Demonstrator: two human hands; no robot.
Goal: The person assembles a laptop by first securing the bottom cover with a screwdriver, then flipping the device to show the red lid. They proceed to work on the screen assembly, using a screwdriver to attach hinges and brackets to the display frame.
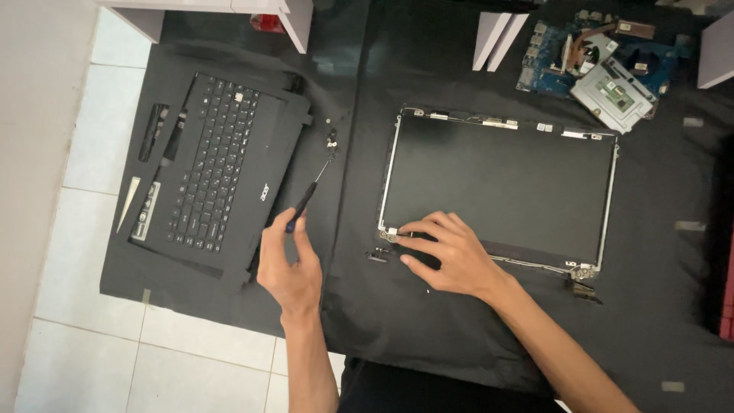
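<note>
Left hand [289, 264] pinches a screwdriver [306, 200] upright; right hand [447, 256] lies flat on the screen panel [505, 183].

Counted: 1 screwdriver [307, 198], 1 laptop screen panel [497, 187], 1 keyboard case [218, 176], 1 motherboard [600, 61], 2 hands: left hand [290, 268], right hand [447, 252].

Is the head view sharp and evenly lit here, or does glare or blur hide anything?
Head view: soft, even light, no hard shadows; faint sheen on the dark laptop screen panel; left hand with the thin black-and-blue screwdriver and right hand both sharp; black cloth swallows detail.
</note>
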